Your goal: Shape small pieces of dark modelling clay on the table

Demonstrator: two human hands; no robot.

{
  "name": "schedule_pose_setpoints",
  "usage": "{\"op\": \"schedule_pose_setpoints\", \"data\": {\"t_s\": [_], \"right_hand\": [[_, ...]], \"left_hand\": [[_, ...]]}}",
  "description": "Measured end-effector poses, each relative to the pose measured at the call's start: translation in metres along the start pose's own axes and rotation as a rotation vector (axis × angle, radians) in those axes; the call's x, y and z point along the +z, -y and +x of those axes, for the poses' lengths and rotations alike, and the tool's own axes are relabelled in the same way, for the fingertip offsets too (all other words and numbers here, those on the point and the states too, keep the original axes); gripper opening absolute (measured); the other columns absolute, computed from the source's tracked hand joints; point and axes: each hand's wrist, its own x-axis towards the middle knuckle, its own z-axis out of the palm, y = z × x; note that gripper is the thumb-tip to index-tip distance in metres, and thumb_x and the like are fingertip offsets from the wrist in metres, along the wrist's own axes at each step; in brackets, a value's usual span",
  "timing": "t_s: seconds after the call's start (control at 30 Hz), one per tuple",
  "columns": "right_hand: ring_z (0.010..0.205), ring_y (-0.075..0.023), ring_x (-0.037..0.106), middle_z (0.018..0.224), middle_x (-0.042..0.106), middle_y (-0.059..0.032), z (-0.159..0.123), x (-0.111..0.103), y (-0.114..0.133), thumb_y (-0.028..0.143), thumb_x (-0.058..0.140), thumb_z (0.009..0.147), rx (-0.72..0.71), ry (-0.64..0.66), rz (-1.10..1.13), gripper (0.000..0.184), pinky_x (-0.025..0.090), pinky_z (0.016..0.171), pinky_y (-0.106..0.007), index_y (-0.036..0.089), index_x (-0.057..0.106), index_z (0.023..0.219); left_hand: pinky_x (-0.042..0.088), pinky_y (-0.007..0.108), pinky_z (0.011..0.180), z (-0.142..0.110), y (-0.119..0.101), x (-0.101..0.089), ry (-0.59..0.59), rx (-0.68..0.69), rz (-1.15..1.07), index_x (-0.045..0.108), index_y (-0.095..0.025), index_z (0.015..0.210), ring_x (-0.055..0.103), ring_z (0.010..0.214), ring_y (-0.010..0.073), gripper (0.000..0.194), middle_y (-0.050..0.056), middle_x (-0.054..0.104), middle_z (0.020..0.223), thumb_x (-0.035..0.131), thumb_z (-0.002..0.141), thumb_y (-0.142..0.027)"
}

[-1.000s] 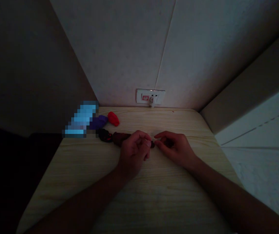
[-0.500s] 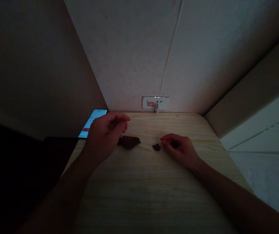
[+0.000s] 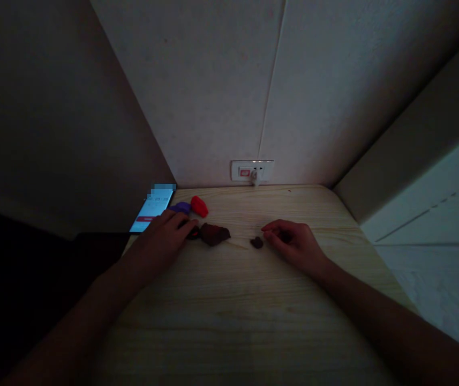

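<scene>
My left hand (image 3: pixel 164 236) rests on the pale wooden table (image 3: pixel 245 321), its fingertips curled over a small dark lump with red in it (image 3: pixel 193 233). Just right of that lies a larger brown lump (image 3: pixel 215 234). A purple lump (image 3: pixel 181 207) and a red lump (image 3: pixel 199 206) sit behind my left fingers. My right hand (image 3: pixel 293 242) lies loosely curled on the table, fingertips beside a tiny brown piece (image 3: pixel 257 242) that it does not touch. The room is dim.
A lit phone (image 3: pixel 151 210) lies at the table's back left corner. A wall socket (image 3: pixel 252 170) with something plugged in sits on the back wall. Dark walls rise left and right; a pale surface lies off the table's right edge.
One second ago both hands pinched a small brown piece together. The piece now lies on the table; my left hand swung left and came down onto the dark lump. The right hand stayed.
</scene>
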Motion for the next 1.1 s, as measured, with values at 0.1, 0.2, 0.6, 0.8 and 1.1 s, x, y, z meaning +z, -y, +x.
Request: {"op": "schedule_pose_setpoints", "data": {"t_s": [0.1,0.2,0.6,0.8,1.1], "right_hand": [[0.055,-0.0128,0.053,0.065,0.066,-0.0021,0.0,0.0,0.001,0.042,0.065,0.092,0.002,0.005,0.015,0.032,0.039,0.051,-0.025,0.013,0.077,0.096],[0.053,-0.0122,0.051,0.063,0.065,-0.0011,0.0,0.001,0.001,0.043,0.064,0.092,0.008,0.011,0.029,0.033,0.038,0.05,-0.025,0.013,0.077,0.097],[0.054,-0.0126,0.052,0.065,0.066,-0.0021,0.001,0.002,-0.002,0.043,0.064,0.092,-0.016,-0.002,0.033,0.031,0.039,0.051,-0.025,0.015,0.077,0.095],[0.061,-0.0156,0.061,0.073,0.072,-0.0048,0.0,0.002,0.002,0.04,0.064,0.094,-0.059,-0.1,0.091,0.028,0.045,0.054,-0.026,0.016,0.077,0.1],[0.066,-0.0133,0.059,0.094,0.075,-0.005,-0.006,0.0,0.007,0.027,0.077,0.091,-0.48,-0.255,-0.029,0.033,0.052,0.059,-0.026,0.022,0.07,0.122]], "left_hand": [[0.051,0.053,0.093,0.0,0.004,-0.01,0.037,0.008,0.085,0.075,-0.018,0.116,0.059,0.113,0.0377,0.034,0.017,0.071,0.113,0.048,0.096,-0.015],[0.051,0.053,0.092,-0.008,0.011,-0.025,0.03,-0.01,0.02,0.075,-0.02,0.11,0.061,0.109,0.0373,0.027,0.015,0.071,0.112,0.053,0.093,-0.018],[0.055,0.04,0.079,0.012,-0.014,-0.044,-0.204,-0.475,-0.823,0.073,-0.02,0.101,0.071,0.086,0.0281,0.03,0.008,0.077,0.093,0.075,0.081,-0.043],[0.061,0.032,0.072,0.043,-0.074,-0.029,-0.241,-0.606,-1.914,0.066,-0.02,0.116,0.074,0.082,0.0198,0.038,0.003,0.075,0.092,0.075,0.079,-0.023],[0.062,0.037,0.091,0.065,-0.133,0.016,-0.225,-0.571,-2.375,0.066,-0.013,0.112,0.076,0.096,0.0211,0.026,0.01,0.079,0.101,0.072,0.087,-0.014]]}}
